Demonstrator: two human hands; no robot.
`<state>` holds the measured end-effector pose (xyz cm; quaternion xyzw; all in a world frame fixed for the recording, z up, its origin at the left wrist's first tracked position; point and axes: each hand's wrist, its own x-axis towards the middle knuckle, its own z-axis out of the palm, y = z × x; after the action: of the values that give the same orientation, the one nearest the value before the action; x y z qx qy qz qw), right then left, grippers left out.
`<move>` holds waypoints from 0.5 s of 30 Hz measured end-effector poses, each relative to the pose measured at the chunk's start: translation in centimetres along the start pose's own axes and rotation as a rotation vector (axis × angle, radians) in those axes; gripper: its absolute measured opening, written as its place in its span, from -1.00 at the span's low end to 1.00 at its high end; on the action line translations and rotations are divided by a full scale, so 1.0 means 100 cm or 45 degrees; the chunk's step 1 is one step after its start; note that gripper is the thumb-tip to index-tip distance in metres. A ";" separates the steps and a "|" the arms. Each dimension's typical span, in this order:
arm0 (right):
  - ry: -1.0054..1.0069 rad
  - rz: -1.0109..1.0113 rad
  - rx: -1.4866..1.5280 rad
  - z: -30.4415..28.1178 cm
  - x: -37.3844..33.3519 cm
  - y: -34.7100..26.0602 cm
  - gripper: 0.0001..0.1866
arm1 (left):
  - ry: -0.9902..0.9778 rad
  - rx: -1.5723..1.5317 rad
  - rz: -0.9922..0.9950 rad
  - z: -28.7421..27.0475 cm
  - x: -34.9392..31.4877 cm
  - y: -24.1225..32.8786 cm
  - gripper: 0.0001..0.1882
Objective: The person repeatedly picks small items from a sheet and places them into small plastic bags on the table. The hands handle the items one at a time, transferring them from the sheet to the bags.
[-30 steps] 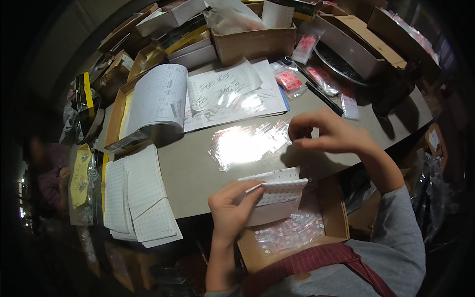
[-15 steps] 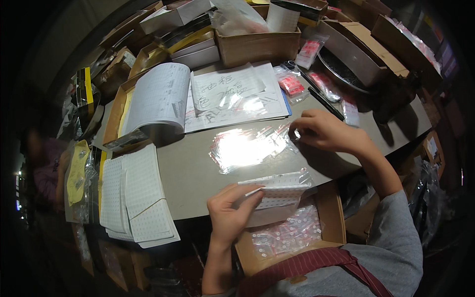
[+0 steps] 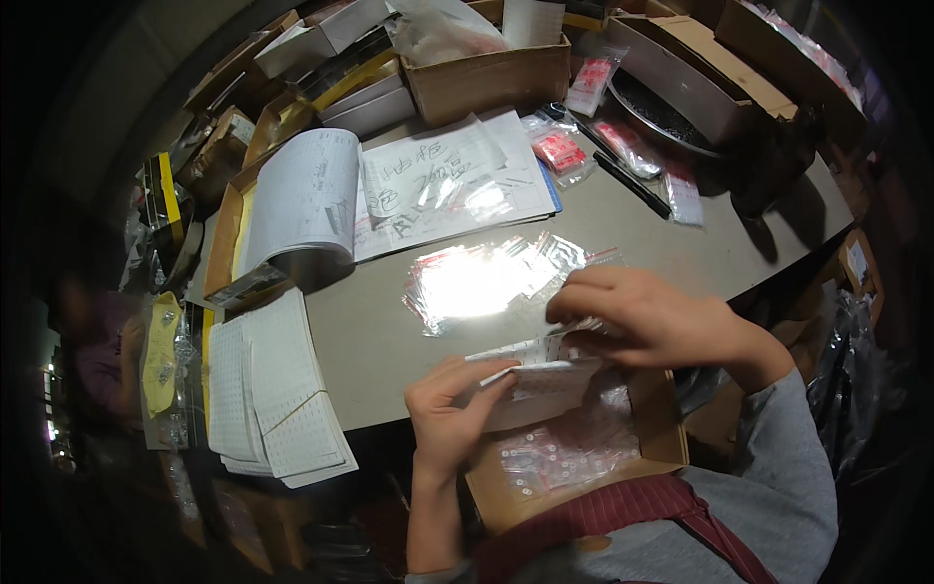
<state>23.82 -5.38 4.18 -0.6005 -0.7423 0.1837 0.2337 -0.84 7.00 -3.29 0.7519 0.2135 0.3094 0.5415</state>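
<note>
A folded sheet of small white printed labels (image 3: 550,380) is pinched between the thumb and fingers of my left hand (image 3: 452,409), over the table's near edge. My right hand (image 3: 647,316) is at the right end of this sheet, fingers bent and drawn together. What those fingers hold, if anything, is hidden. Just beyond both hands lies a spread pile of small clear plastic bags (image 3: 545,263) with red edges, glaring under the light. Beneath the sheet, an open cardboard box (image 3: 666,428) holds clear bags (image 3: 555,457) with small white round pieces showing.
Stacked label sheets (image 3: 282,389), one bundle under a rubber band, lie at the left. Behind them are a curled paper pad (image 3: 306,195) and handwritten papers (image 3: 448,185). Red-printed bag packs (image 3: 559,146) and a black marker (image 3: 632,185) lie far right. Cartons (image 3: 486,83) line the back.
My right hand has moved from the bag pile toward me, to the label sheet's right end. My left hand keeps its hold on the sheet. The view has shifted slightly.
</note>
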 end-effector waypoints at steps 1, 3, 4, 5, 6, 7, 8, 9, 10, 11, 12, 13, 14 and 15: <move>-0.031 -0.064 0.038 0.007 0.007 -0.003 -0.47 | 0.008 0.007 0.008 0.000 0.000 0.000 -0.79; -0.044 -0.099 -0.070 0.014 0.011 -0.003 -0.42 | 0.018 0.011 0.028 0.004 0.003 0.003 -0.78; -0.027 -0.103 -0.119 0.018 0.012 -0.002 -0.41 | 0.014 0.020 0.032 0.005 0.004 0.006 -0.78; -0.020 -0.111 -0.162 0.023 0.014 -0.001 -0.41 | 0.016 0.027 0.027 0.006 0.004 0.007 -0.78; -0.005 -0.138 -0.191 0.026 0.014 -0.001 -0.39 | 0.016 0.033 0.024 0.005 0.004 0.008 -0.78; 0.013 -0.162 -0.222 0.027 0.013 -0.002 -0.38 | 0.010 0.048 0.007 0.004 0.005 0.011 -0.78; 0.021 -0.180 -0.252 0.029 0.010 -0.001 -0.37 | 0.004 0.055 -0.016 0.005 0.005 0.013 -0.78; -0.005 -0.206 -0.267 0.028 0.007 -0.001 -0.39 | -0.007 0.059 -0.035 0.006 0.005 0.013 -0.78; -0.028 -0.227 -0.284 0.025 0.003 -0.001 -0.42 | 0.002 -0.014 -0.062 0.008 0.007 0.011 -0.79; -0.057 -0.253 -0.291 0.023 -0.002 -0.001 -0.44 | 0.017 -0.082 -0.100 0.010 0.006 0.007 -0.80; -0.006 -0.235 -0.169 0.012 -0.003 0.000 -0.53 | 0.054 -0.143 -0.151 0.008 0.001 0.003 -0.81; 0.045 -0.214 -0.045 -0.001 -0.001 0.006 -0.62 | 0.079 -0.100 -0.150 0.006 -0.003 0.000 -0.81; 0.229 -0.128 0.079 -0.011 -0.005 0.014 -0.75 | 0.072 -0.084 -0.125 0.005 -0.002 0.000 -0.82; 0.218 0.114 0.121 -0.024 -0.008 0.026 -0.79 | 0.065 -0.064 -0.097 0.006 -0.001 0.000 -0.82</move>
<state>27.42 -5.66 4.60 -0.6349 -0.6825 0.1768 0.3161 -0.50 6.58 -3.47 0.7212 0.2481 0.3129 0.5660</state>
